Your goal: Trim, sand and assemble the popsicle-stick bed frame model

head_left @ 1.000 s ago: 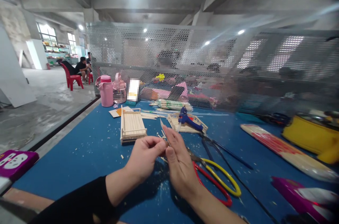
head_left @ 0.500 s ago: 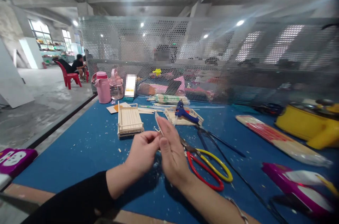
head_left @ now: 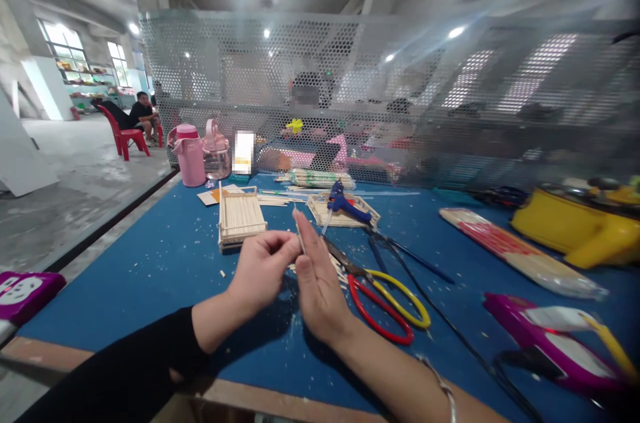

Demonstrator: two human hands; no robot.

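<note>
My left hand (head_left: 263, 266) is closed in a pinch, its fingertips against my right fingers. A thin pale wooden stick (head_left: 299, 231) shows upright between the two hands; its lower end is hidden. My right hand (head_left: 323, 286) is held on edge with straight fingers, palm facing left along the stick. Just beyond my left hand stands a small rack built of pale sticks (head_left: 243, 213). To the right of my right hand lie scissors (head_left: 383, 303) with one red and one yellow handle. Short loose sticks (head_left: 337, 266) lie partly behind my right hand.
A blue glue gun (head_left: 350, 206) rests on a second stick frame (head_left: 316, 210). Bundled sticks (head_left: 323, 178), a pink jug (head_left: 191, 160) and a perforated metal screen (head_left: 225, 76) stand behind. At right are a bagged stick pack (head_left: 515, 250), a yellow container (head_left: 555, 223) and a purple-white device (head_left: 555, 343).
The view has tilted slightly, so the table things sit a little higher and further left. My hands stay together; my left fingertips have shifted slightly up along my right fingers.
</note>
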